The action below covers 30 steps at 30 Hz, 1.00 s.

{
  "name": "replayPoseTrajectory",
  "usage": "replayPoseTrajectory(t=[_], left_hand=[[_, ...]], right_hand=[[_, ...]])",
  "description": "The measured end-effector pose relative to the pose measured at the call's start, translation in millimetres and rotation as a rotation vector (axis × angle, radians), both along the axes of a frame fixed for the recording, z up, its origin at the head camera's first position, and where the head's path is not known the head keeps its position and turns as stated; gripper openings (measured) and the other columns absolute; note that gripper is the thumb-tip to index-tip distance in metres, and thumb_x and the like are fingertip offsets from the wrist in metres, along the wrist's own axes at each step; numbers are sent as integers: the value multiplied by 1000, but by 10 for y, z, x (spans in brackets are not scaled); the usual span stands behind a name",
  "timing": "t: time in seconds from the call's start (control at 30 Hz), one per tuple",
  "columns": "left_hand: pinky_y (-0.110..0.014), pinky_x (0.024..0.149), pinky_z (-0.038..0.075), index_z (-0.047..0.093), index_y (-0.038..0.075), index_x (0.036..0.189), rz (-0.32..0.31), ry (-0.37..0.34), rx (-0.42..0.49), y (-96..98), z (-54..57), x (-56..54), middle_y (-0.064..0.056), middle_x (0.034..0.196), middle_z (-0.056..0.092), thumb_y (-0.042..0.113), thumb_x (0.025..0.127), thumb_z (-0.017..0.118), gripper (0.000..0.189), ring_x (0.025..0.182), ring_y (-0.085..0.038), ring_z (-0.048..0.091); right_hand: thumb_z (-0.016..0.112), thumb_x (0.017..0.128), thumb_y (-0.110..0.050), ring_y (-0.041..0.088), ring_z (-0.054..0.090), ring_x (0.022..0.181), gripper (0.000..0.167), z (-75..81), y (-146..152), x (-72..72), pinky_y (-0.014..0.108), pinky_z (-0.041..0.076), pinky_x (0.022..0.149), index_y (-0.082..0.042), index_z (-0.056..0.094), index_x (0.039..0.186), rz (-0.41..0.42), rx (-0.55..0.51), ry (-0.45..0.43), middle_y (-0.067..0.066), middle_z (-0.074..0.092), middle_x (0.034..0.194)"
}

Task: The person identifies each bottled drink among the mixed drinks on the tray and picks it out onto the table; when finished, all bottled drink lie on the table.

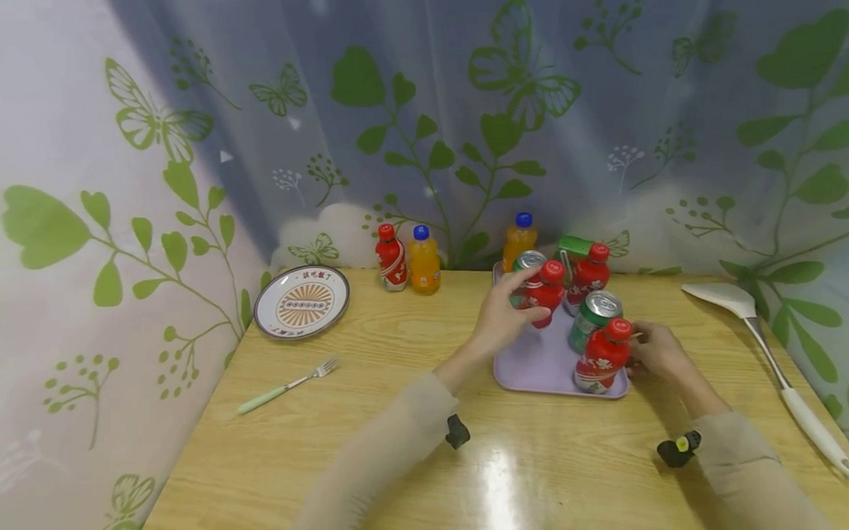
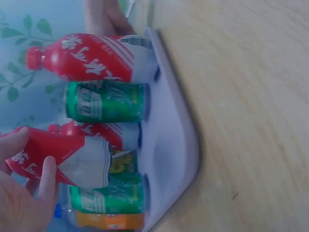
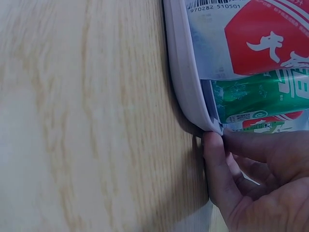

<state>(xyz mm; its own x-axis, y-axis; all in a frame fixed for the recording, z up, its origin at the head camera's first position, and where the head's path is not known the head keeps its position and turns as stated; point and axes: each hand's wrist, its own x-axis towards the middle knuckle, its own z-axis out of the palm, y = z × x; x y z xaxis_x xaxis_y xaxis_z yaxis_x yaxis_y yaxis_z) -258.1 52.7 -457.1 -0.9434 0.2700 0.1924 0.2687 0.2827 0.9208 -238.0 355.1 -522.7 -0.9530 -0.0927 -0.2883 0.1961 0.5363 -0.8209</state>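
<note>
My left hand grips a red bottle with a red cap over the lilac tray. In the left wrist view that red-and-white bottle hangs tilted, its base off the tray floor. My right hand pinches the tray's right edge between thumb and finger; the tray rim shows beside the fingertips. On the tray stand a front red bottle, a green can, a rear red bottle, another can partly hidden, and an orange drink bottle.
A green item shows at the tray's back. Left of the tray stand a red bottle and an orange bottle. Farther left are a plate and a fork. A white-handled spatula lies right. Behind hangs a patterned curtain.
</note>
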Motion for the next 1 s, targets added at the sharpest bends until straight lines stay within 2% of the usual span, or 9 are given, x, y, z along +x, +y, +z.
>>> replayPoseTrajectory(t=[0.07, 0.2, 0.33, 0.5, 0.77, 1.0], left_hand=[[-37, 107, 56, 57, 22, 152, -35, -10, 11, -44, 44, 7, -7, 148, 61, 10, 91, 83, 68, 133, -25, 60], [-31, 99, 59, 55, 19, 154, -132, -29, 33, -153, 137, -3, -9, 149, 61, 10, 91, 82, 69, 126, -28, 64], [-33, 98, 60, 52, 17, 156, -233, -76, 53, -268, 243, -42, -11, 152, 58, 11, 94, 80, 69, 130, -34, 62], [-38, 99, 61, 51, 16, 156, -301, -144, 103, -405, 345, -106, -14, 153, 57, 11, 94, 78, 67, 135, -38, 58], [-40, 88, 66, 53, 16, 154, -282, -199, 156, -591, 435, -188, -16, 151, 59, 9, 92, 78, 67, 129, -36, 63], [-48, 93, 64, 52, 15, 155, -244, -213, 209, -724, 441, -291, -16, 156, 55, 3, 93, 76, 68, 133, -42, 62]], right_hand=[[48, 106, -1, 14, 69, 78, 43, 1, 0, 3, 31, 65, 67, 21, 39, 142, 2, 2, -3, 25, 68, 104], [48, 107, -2, 13, 69, 79, 44, 10, -4, 8, 32, 66, 68, 20, 38, 144, -1, 11, -15, 32, 66, 110], [48, 107, -3, 12, 69, 80, 46, 25, -9, 10, 32, 66, 71, 21, 36, 145, -2, 22, -23, 37, 64, 117], [47, 107, -2, 13, 69, 80, 48, 39, -17, 17, 33, 66, 70, 21, 34, 147, 1, 28, -18, 37, 63, 117], [46, 106, -2, 12, 69, 80, 51, 37, -20, 30, 33, 66, 70, 21, 31, 150, -5, 19, -17, 38, 61, 120], [47, 105, -1, 12, 69, 79, 49, 18, -13, 14, 32, 66, 69, 21, 34, 148, -2, 4, -13, 34, 65, 114]])
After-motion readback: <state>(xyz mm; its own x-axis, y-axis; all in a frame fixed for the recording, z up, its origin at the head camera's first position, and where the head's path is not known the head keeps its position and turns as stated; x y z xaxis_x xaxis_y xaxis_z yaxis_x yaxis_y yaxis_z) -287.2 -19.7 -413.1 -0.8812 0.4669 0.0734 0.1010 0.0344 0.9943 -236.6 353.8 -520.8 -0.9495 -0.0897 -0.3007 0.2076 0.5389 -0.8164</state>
